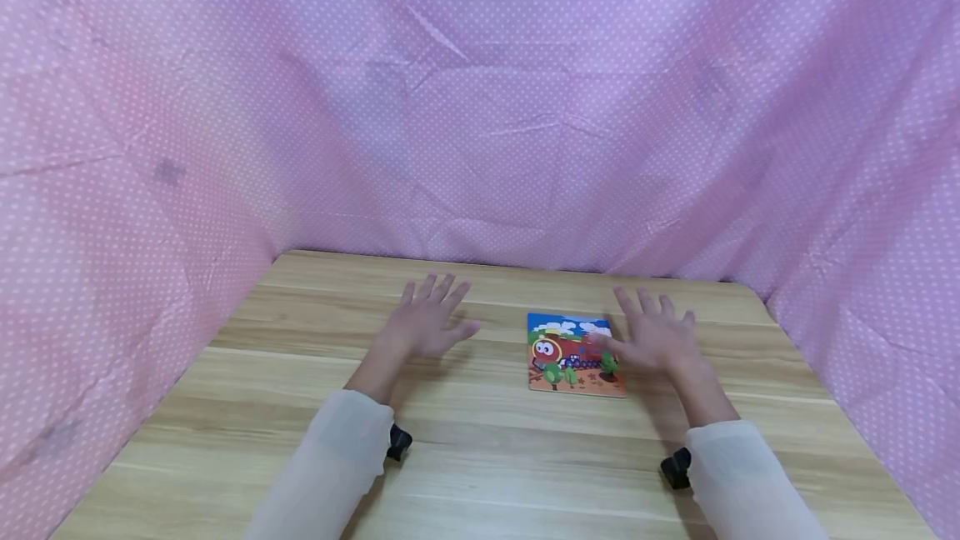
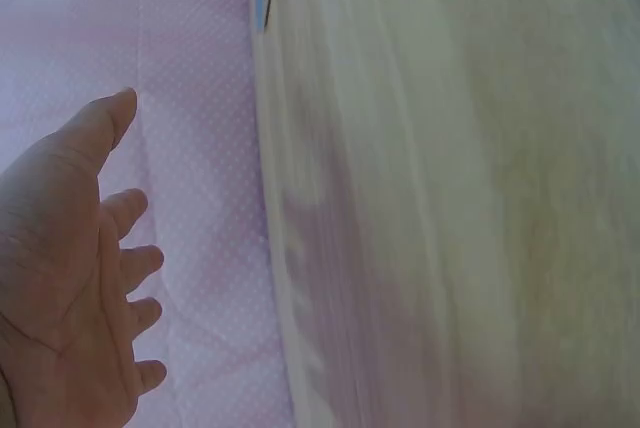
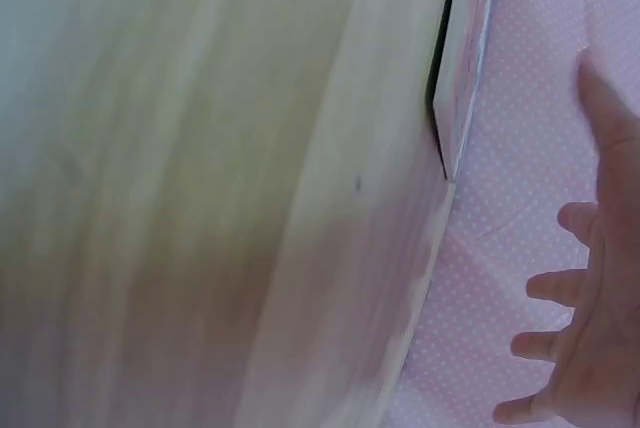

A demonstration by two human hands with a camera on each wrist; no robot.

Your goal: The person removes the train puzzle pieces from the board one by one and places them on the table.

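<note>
A square picture board [image 1: 573,377] with a red cartoon train, green trees and a blue sky lies flat on the table, right of the middle. Above the wood, to the left of the board, my left hand [image 1: 423,327] is spread with nothing in it. My right hand [image 1: 660,340] is spread too, palm down beside the board's right edge, and its thumb overlaps the picture in the head view. In the right wrist view the hand [image 3: 600,298] is apart from the board [image 3: 465,68]. The left wrist view shows the left hand [image 2: 70,268] holding nothing.
The light wooden table [image 1: 465,465] reaches back to a pink cloth [image 1: 480,148] with white dots, which hangs behind it and on both sides. Black wrist straps or cameras [image 1: 399,442] stick out below the white sleeves [image 1: 330,457].
</note>
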